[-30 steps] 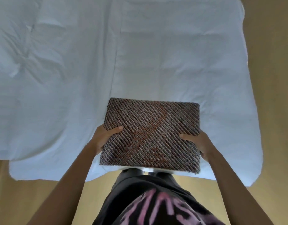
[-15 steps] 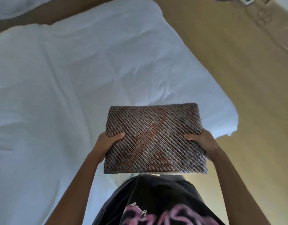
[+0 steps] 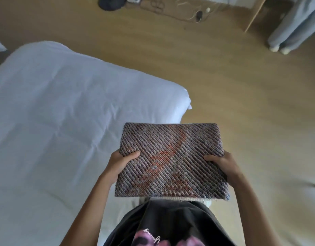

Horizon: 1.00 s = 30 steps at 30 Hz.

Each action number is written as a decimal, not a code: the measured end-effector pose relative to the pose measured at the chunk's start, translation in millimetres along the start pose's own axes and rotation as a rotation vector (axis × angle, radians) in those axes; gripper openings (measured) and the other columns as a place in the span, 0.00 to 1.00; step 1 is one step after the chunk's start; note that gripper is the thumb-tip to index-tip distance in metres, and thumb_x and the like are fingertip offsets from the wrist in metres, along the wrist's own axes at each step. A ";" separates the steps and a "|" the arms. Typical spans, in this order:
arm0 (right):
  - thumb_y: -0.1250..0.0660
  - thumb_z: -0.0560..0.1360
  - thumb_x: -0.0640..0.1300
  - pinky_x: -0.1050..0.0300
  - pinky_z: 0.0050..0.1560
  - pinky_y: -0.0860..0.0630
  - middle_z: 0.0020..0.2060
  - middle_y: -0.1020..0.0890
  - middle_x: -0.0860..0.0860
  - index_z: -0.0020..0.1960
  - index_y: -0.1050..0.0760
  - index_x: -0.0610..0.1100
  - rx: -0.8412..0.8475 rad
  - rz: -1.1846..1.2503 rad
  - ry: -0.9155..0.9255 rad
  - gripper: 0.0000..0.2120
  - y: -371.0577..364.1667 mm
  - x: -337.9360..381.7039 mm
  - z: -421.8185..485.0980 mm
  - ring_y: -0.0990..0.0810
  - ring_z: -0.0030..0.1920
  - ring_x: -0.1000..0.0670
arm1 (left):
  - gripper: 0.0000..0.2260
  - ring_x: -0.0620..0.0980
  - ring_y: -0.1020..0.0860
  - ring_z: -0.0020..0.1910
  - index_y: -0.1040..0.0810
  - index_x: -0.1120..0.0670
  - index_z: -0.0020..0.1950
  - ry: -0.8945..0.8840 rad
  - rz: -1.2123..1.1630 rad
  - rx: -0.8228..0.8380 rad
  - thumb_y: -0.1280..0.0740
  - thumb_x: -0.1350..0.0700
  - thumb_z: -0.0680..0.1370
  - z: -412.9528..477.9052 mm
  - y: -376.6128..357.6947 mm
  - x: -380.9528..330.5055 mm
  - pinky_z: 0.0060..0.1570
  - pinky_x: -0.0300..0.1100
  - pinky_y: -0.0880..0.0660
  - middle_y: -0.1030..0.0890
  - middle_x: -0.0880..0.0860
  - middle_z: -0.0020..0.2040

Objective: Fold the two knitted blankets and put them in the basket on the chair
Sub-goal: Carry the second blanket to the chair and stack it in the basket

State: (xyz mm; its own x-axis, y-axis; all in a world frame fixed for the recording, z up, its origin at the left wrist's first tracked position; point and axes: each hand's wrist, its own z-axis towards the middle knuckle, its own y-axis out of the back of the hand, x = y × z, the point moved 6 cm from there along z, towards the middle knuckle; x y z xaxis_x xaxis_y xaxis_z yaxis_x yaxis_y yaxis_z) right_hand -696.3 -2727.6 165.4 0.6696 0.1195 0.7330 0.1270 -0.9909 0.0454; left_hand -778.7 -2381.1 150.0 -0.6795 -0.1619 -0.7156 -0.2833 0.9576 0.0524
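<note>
A: Head view: folded blanket (image 3: 171,160) is gripped at both side edges, left hand (image 3: 120,163) and right hand (image 3: 224,164) curled round it, thumbs on top; held level before the chest.
B: Changed?
A: View is swung from bed (image 3: 64,121) toward floor (image 3: 224,77). Carry is judged begun.
B: And the basket?
A: Not seen, nor chair. Contents unknown.

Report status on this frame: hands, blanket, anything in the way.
Left hand and right hand both grip the folded knitted blanket, thumbs on top. Basket and chair not in view. Cables on floor, far ahead.
</note>
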 end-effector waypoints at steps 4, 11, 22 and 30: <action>0.27 0.66 0.31 0.59 0.29 0.21 0.35 0.15 0.47 0.51 0.24 0.36 -0.136 0.127 0.004 0.14 78.8 -22.7 -21.1 0.16 0.34 0.46 | 0.23 0.50 0.16 0.44 0.21 0.51 0.52 -0.004 0.110 0.127 0.21 0.49 0.61 9.2 -80.2 -14.1 0.41 0.42 0.21 0.15 0.49 0.46; 0.26 0.66 0.34 0.59 0.30 0.21 0.40 0.15 0.44 0.51 0.23 0.39 -0.352 0.324 -0.011 0.14 226.4 -75.1 -66.3 0.15 0.37 0.46 | 0.14 0.50 0.16 0.44 0.19 0.53 0.50 -0.049 0.320 0.336 0.23 0.55 0.67 9.1 -254.7 -30.1 0.38 0.40 0.21 0.15 0.50 0.45; 0.26 0.66 0.35 0.62 0.29 0.22 0.38 0.15 0.50 0.46 0.22 0.45 -0.695 0.597 -0.049 0.12 398.1 -146.8 -143.1 0.15 0.35 0.50 | 0.16 0.52 0.16 0.44 0.19 0.55 0.51 -0.056 0.603 0.613 0.23 0.54 0.66 -15.9 -506.6 -21.3 0.43 0.46 0.20 0.15 0.52 0.46; 0.26 0.66 0.36 0.57 0.36 0.22 0.42 0.15 0.48 0.48 0.21 0.45 -0.908 0.770 -0.107 0.13 484.1 -172.8 -158.9 0.16 0.42 0.47 | 0.19 0.55 0.16 0.46 0.21 0.57 0.54 -0.039 0.809 0.851 0.22 0.54 0.66 -12.5 -682.4 -24.5 0.49 0.51 0.20 0.16 0.55 0.49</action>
State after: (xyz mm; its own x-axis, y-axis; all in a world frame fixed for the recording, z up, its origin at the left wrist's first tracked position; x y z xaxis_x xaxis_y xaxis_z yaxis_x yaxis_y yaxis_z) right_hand -866.8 -3237.9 168.5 0.4056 -0.5634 0.7198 -0.8694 -0.4809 0.1134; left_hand -577.2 -3033.6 140.5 -0.4289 0.5599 -0.7089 0.7751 0.6312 0.0295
